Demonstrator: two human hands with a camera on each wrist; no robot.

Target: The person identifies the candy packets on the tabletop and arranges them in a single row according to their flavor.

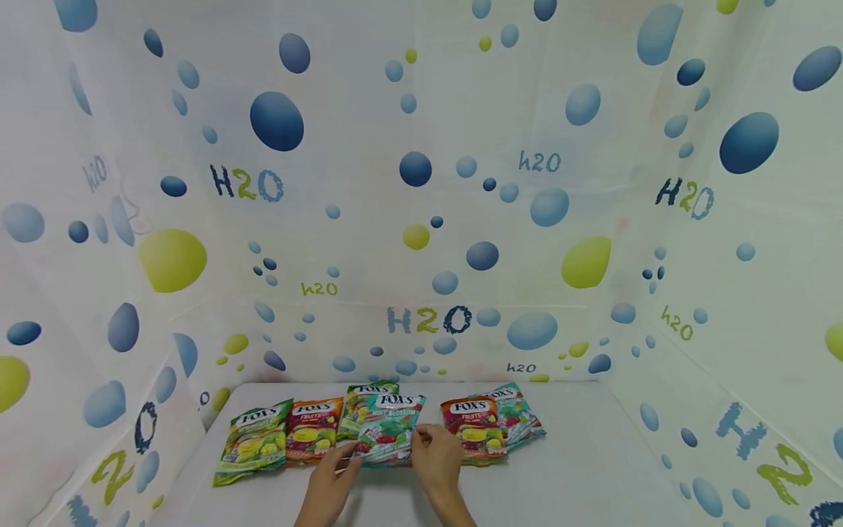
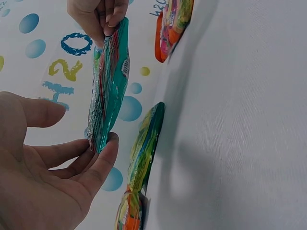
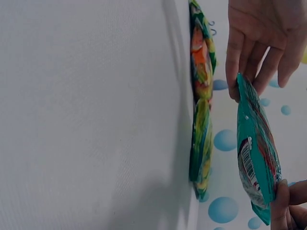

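A teal Fox's Mint Blossom candy bag (image 1: 390, 432) is held up above the white table, its front facing the head camera. My right hand (image 1: 437, 455) pinches its right edge between thumb and fingers, as the right wrist view also shows at the hand (image 3: 290, 203). At the opposite edge, my left hand (image 1: 333, 479) touches the bag with its extended fingertips. In the left wrist view the left thumb (image 2: 45, 112) stands apart from the bag (image 2: 109, 91). Behind the held bag, a green-yellow Fox's bag (image 1: 356, 408) is partly hidden.
On the left lie a green-yellow Fox's bag (image 1: 255, 441) and an orange-red Fruits bag (image 1: 312, 432). To the right, another Fruits bag (image 1: 473, 430) overlaps a second teal bag (image 1: 522, 416). A white sheet with blue and green dots (image 1: 421, 168) surrounds the white table (image 1: 566, 483).
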